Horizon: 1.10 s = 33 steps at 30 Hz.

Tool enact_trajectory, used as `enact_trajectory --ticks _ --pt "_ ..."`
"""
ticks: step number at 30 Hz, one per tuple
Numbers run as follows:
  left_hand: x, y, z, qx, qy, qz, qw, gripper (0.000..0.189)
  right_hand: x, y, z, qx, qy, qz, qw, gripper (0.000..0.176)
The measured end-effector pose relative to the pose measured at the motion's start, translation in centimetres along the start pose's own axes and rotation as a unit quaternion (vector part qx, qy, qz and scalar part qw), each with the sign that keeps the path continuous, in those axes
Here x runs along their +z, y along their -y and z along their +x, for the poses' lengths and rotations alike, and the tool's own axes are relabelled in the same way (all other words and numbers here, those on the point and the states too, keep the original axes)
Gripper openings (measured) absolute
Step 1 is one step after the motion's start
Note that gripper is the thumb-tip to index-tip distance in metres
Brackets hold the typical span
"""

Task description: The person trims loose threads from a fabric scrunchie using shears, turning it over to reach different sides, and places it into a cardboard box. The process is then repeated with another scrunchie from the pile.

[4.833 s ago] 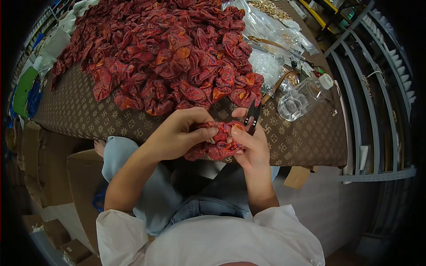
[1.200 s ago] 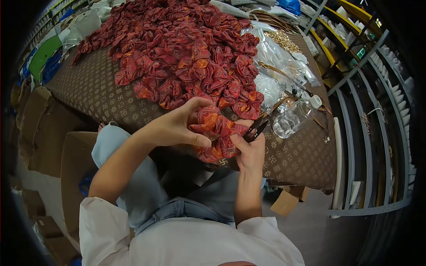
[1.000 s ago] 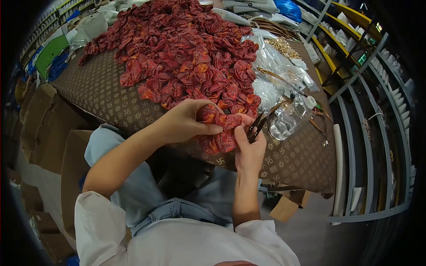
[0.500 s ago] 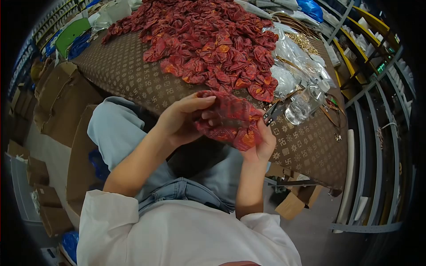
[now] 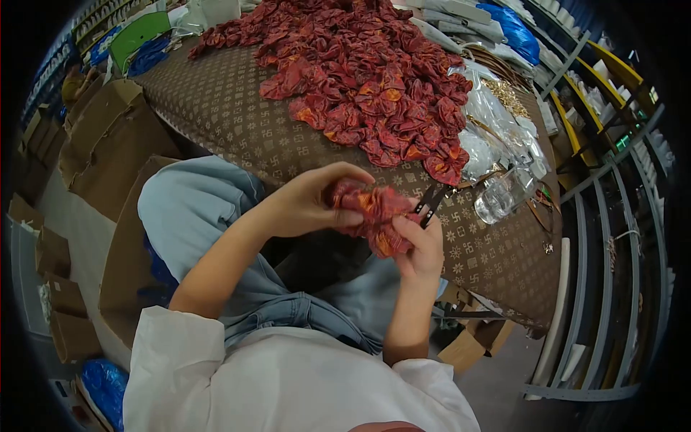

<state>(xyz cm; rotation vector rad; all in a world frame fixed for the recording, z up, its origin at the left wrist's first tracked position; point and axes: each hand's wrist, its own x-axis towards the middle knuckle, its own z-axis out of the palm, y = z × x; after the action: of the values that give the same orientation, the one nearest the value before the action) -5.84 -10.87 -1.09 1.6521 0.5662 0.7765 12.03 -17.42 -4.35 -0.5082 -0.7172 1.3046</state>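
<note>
Between my hands is a red scrunchie (image 5: 378, 209) with an orange pattern, bunched up and a little blurred. My left hand (image 5: 313, 205) is closed on its left end, thumb below and fingers curled over the top. My right hand (image 5: 421, 245) pinches the lower right end with the thumb on top. Black thread snips (image 5: 430, 207) stick up out of my right hand, blades pointing away from me; their lower part is hidden. Just beyond my hands, a big heap of similar red scrunchies (image 5: 367, 86) covers much of the table.
The brown patterned tablecloth (image 5: 230, 108) spreads under the heap. To the right stand a clear bottle (image 5: 497, 198) and plastic bags (image 5: 486, 151). A metal rack (image 5: 612, 237) rises at the far right. Cardboard boxes (image 5: 101, 151) stand on the floor at left.
The scrunchie was stretched wider between my hands and is now gathered up. My hands have come closer together, with the snips still in my right hand. The view has shifted slightly left.
</note>
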Motion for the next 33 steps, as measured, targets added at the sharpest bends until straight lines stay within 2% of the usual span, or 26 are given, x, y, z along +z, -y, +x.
enact_trajectory --ticks 2,4,6,7,9,10,11,12,13,14,15,17,18,19,21,22,23,24,25,26,27,28,29,30,33 --pt "0.4 -0.4 -0.4 0.18 -0.001 0.137 0.974 0.049 -0.5 0.4 -0.4 0.097 0.013 -0.125 0.987 0.025" --pt "0.7 -1.5 -0.6 0.191 -0.019 0.165 0.967 0.049 0.1 0.3 -0.7 0.112 0.008 -0.182 0.977 0.028" --pt "0.8 -2.1 -0.9 0.084 0.095 0.203 0.971 0.051 0.8 -0.4 -0.8 0.074 0.016 -0.18 0.981 0.026" --pt "0.8 -1.3 -1.0 0.074 0.073 0.185 0.977 0.039 1.2 -0.7 -0.8 0.077 0.02 -0.183 0.98 0.026" --pt "0.4 0.3 -1.4 0.043 0.034 0.132 0.99 0.036 2.1 -1.5 -0.9 -0.009 -0.048 -0.234 0.971 0.024" --pt "0.2 1.1 -1.7 0.011 0.001 0.079 0.997 0.032 2.4 -1.9 -0.9 -0.004 -0.049 -0.236 0.971 0.024" --pt "0.1 1.8 -1.8 0.001 0.0 0.013 1.0 0.03 2.8 -2.1 -0.7 -0.005 -0.037 -0.294 0.955 0.024" --pt "0.1 2.2 -1.9 -0.002 -0.001 0.009 1.0 0.03 3.0 -2.4 -0.7 -0.007 -0.026 -0.351 0.936 0.025" --pt "0.0 2.5 -2.1 -0.022 0.02 -0.074 0.997 0.031 2.8 -2.5 -0.8 -0.002 -0.027 -0.352 0.935 0.025" --pt "-0.2 2.7 -2.3 -0.04 0.04 -0.157 0.986 0.031 2.1 -2.1 -0.8 0.034 -0.031 -0.305 0.951 0.024" --pt "-0.3 2.6 -2.6 -0.042 0.038 -0.162 0.985 0.031 1.6 -1.7 -0.8 0.069 -0.035 -0.257 0.963 0.024" --pt "-0.7 2.2 -3.1 -0.129 0.153 -0.236 0.951 0.029 0.9 -0.9 -0.7 0.058 -0.019 -0.167 0.984 0.021" --pt "-0.8 2.7 -3.1 -0.11 0.173 -0.169 0.964 0.025 -0.1 -0.9 -0.8 0.049 -0.015 -0.142 0.989 0.021" --pt "-1.0 2.8 -2.9 -0.116 0.178 -0.173 0.962 0.025 -0.6 -0.9 -0.6 0.039 -0.009 -0.123 0.992 0.023" --pt "-1.6 2.7 -1.6 -0.146 0.205 -0.123 0.96 0.023 -1.0 -0.4 0.2 -0.029 -0.113 -0.06 0.991 0.023" --pt "-1.6 2.8 -0.9 -0.105 0.165 -0.044 0.98 0.026 -0.8 0.6 0.8 -0.046 -0.165 -0.083 0.982 0.022" --pt "-1.8 3.7 0.1 -0.108 0.168 -0.047 0.979 0.026 -1.7 1.3 1.3 -0.069 -0.143 -0.085 0.984 0.021" --pt "-1.9 5.2 1.3 -0.137 0.233 0.212 0.939 0.029 -2.8 1.8 1.6 -0.091 -0.121 -0.089 0.985 0.021" --pt "-1.9 6.2 2.1 -0.157 0.282 0.454 0.831 0.032 -3.6 1.9 1.7 -0.096 -0.056 -0.057 0.992 0.02" --pt "-1.9 5.8 2.5 -0.205 0.349 0.452 0.795 0.044 -3.0 1.5 1.7 -0.092 -0.058 -0.058 0.992 0.02" --pt "-2.0 9.5 2.2 -0.207 0.349 0.448 0.796 0.044 -2.0 1.0 1.7 -0.08 -0.074 -0.066 0.992 0.019" --pt "-2.3 15.9 1.8 -0.158 0.305 0.511 0.788 0.048 -1.2 0.6 1.7 -0.071 -0.088 -0.075 0.991 0.019" --pt "-2.8 19.3 1.4 -0.108 0.256 0.571 0.772 0.052 -1.2 0.0 1.8 -0.053 -0.089 -0.068 0.992 0.017" --pt "-3.4 18.3 1.2 -0.106 0.253 0.574 0.771 0.052 -1.5 -0.6 1.9 -0.039 -0.087 -0.051 0.994 0.017" --pt "-4.8 12.2 0.4 -0.285 0.139 0.558 0.767 0.066 -2.0 -1.4 2.5 -0.009 -0.085 -0.029 0.996 0.015"
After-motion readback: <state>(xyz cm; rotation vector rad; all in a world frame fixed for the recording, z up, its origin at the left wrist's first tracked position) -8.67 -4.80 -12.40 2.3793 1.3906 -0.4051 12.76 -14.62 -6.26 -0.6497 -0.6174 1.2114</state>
